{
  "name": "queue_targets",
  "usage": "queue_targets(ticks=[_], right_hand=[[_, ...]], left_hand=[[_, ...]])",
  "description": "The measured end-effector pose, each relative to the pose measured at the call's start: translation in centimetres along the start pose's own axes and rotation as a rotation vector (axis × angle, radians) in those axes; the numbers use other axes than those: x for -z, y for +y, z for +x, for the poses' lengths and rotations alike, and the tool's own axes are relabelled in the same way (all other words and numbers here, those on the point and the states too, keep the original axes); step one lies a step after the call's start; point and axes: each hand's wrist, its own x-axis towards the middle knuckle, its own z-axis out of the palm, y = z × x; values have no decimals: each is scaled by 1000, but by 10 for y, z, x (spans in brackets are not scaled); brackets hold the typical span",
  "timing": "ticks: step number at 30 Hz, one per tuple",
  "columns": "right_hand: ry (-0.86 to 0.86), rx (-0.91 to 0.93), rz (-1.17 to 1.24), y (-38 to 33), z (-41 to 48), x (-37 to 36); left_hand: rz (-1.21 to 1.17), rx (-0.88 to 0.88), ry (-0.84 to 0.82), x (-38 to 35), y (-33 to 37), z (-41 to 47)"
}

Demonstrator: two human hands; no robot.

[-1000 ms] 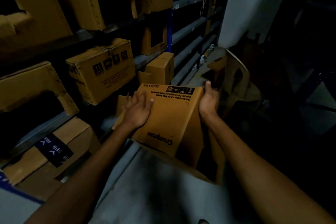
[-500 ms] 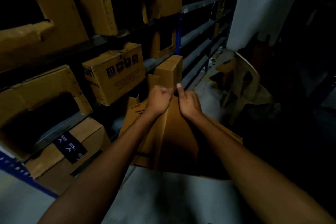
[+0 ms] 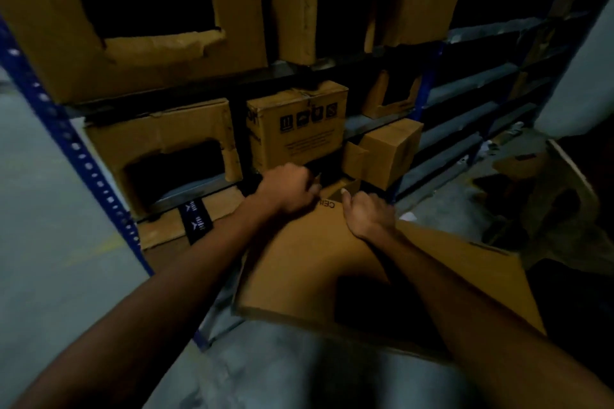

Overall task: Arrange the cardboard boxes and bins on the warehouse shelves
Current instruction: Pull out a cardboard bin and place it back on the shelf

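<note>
Where the carton is: the carton (image 3: 309, 262) lies tilted, low in front of the shelving (image 3: 471, 83). Its far end is at the dark gap under the printed box (image 3: 299, 129), and its near end is towards the person, above the floor (image 3: 50, 209).
Left hand: the left hand (image 3: 289, 189) is balled at the carton's far left corner. The fingers are curled tight round the edge, and their tips are hidden.
Right hand: the right hand (image 3: 368, 214) grips the same far edge just beside the left. The fingers are folded over the rim and the thumb stands up on the near face.
Neighbours: a small box (image 3: 388, 153) sits askew just right of the gap. A cut-out bin (image 3: 166, 149) stands to the left, next to the blue upright (image 3: 66, 143).
Step in hand: this looks like feeding the carton into the bottom shelf bay, leading edge first. It is barely entered, if at all.
Next move: it probably calls for levelling the carton and pushing it straight in under the printed box. The hands would need to shift back from the leading edge so the knuckles clear the shelf above.
Watch: the askew small box crowds the right side and may snag the carton's corner.
</note>
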Motion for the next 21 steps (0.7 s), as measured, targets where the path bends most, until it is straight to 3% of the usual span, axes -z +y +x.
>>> queue_targets(ticks=[2,9,14,18,21], right_hand=[[3,103,-34,-17,6,-4],[-14,313,-63,-20,29,-3],[-34,300,-21,18,45,3],[-49,278,14,11,40,-7],[-31,332,-4,-6,30,-8]], left_hand=[[72,1,5,-12,19,-9],[73,316,141,-34,7,-28],[100,517,238,-22,-32,-47],[129,505,258,-28,-27,-56],[129,421,183,-44,-4,-55]])
